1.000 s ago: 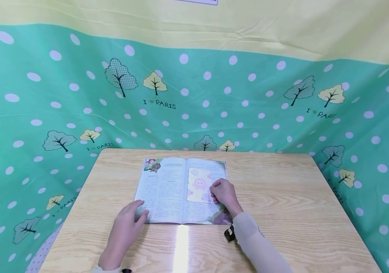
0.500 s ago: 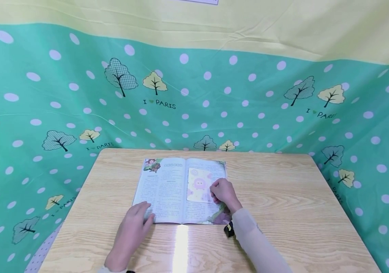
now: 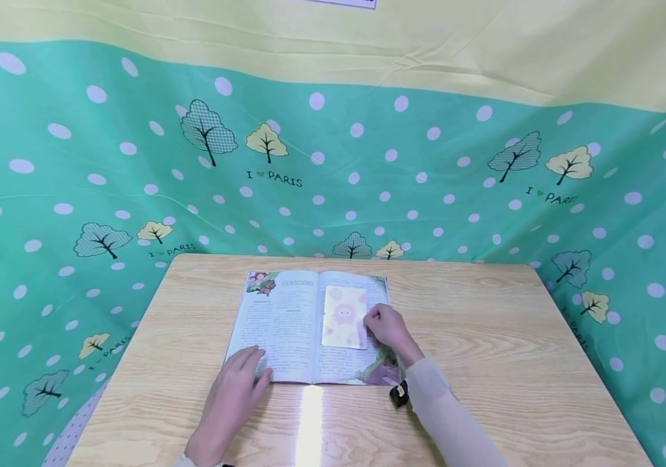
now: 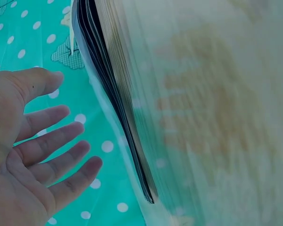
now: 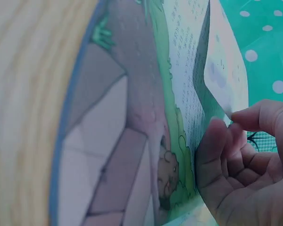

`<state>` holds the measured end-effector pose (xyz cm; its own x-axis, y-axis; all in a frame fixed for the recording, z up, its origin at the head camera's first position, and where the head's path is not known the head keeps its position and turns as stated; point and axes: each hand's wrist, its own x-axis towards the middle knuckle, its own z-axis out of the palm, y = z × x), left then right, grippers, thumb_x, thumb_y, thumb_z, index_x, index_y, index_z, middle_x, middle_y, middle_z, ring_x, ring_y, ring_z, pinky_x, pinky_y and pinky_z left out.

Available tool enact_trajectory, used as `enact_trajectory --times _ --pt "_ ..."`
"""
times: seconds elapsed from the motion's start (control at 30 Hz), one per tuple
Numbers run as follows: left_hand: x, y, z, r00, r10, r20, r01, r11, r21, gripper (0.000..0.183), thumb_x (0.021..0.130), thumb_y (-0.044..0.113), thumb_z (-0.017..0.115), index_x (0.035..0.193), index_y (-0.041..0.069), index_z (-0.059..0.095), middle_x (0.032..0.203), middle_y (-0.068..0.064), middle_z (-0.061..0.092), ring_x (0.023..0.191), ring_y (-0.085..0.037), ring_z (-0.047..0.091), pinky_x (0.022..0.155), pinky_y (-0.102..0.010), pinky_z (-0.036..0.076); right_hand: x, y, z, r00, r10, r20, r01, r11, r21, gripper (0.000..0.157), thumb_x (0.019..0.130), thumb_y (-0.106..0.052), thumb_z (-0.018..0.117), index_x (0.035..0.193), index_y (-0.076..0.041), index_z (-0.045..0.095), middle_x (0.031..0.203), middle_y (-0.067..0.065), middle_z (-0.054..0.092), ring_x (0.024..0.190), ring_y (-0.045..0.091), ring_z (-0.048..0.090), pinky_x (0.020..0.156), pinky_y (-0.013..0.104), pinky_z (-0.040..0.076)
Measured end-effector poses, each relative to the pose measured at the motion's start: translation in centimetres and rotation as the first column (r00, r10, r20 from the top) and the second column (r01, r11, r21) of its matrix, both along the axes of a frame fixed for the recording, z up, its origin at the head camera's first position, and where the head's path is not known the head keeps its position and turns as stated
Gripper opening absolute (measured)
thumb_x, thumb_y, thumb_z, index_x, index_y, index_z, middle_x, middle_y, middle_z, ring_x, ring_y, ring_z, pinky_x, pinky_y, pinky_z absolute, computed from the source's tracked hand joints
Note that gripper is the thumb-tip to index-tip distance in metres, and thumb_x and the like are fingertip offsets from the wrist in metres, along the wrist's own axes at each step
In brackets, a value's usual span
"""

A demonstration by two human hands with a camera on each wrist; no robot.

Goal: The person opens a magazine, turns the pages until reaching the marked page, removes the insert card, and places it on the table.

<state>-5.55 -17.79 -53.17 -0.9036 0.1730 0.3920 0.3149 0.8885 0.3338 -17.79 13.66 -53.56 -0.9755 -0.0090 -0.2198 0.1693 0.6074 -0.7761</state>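
An open book (image 3: 277, 344) with printed text and coloured corner pictures lies on the table. Over its right page is a pale sheet (image 3: 345, 314) with a pink cartoon figure. My right hand (image 3: 390, 325) pinches this sheet's right edge between thumb and fingers. In the right wrist view the sheet (image 5: 225, 70) stands tilted off the page, with a shadowed gap beneath it. At the book's lower left corner is my left hand (image 3: 236, 389), fingers spread loosely and overlapping the page there. The left wrist view shows the left hand (image 4: 42, 155) beside the book's page edges (image 4: 115, 89), holding nothing.
The light wooden table (image 3: 484, 337) extends on both sides of the book. A green polka-dot cloth (image 3: 333, 162) with tree prints hangs behind and at the sides. A small black object (image 3: 399, 394) sits by the right wrist. Light glares on the table's front.
My left hand has slid right and slightly up along the book's lower left corner. The right hand has shifted slightly right, and the pinched sheet has moved a little right with it.
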Motion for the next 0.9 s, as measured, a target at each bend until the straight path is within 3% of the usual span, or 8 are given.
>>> enact_trajectory --times 0.37,0.6,0.77,0.9 --pt "0.1 0.4 -0.1 0.999 -0.038 -0.007 0.038 0.999 0.002 0.042 0.086 0.022 0.08 0.12 0.0 0.067 0.125 -0.022 0.064 0.118 -0.04 0.059 0.101 -0.054 0.049 0.5 1.4 0.4 0.997 -0.071 -0.032 0.063 0.979 -0.191 0.004 0.088 -0.007 0.064 0.09 -0.003 0.065 0.075 0.008 0.066 0.064 0.021 0.066 0.06 0.034 0.06" --pt "0.1 0.4 0.0 0.999 -0.039 -0.026 0.039 0.999 0.004 0.04 0.085 0.02 0.081 0.117 0.0 0.068 0.124 -0.023 0.064 0.116 -0.041 0.059 0.099 -0.056 0.05 0.9 2.8 0.3 0.99 -0.139 0.005 0.132 0.927 -0.352 0.027 0.091 -0.003 0.066 0.117 0.004 0.062 0.087 0.012 0.07 0.073 0.025 0.069 0.069 0.037 0.063" --pt "0.0 0.6 0.1 0.999 -0.043 -0.026 0.043 0.999 0.003 0.04 0.085 0.02 0.081 0.117 0.0 0.068 0.124 -0.023 0.064 0.116 -0.041 0.059 0.1 -0.056 0.049 1.1 4.2 0.1 0.986 -0.163 0.04 0.164 0.883 -0.44 0.028 0.092 0.002 0.063 0.119 0.009 0.061 0.091 0.016 0.07 0.071 0.023 0.067 0.069 0.038 0.064" --pt "-0.1 0.6 0.1 0.998 -0.049 -0.031 0.05 0.999 0.002 0.04 0.085 0.019 0.081 0.117 -0.001 0.068 0.124 -0.022 0.064 0.116 -0.041 0.059 0.1 -0.055 0.05 1.3 5.5 0.1 0.985 -0.16 0.068 0.173 0.871 -0.46 0.03 0.094 0.001 0.062 0.122 0.01 0.059 0.095 0.016 0.07 0.071 0.021 0.066 0.068 0.037 0.063"
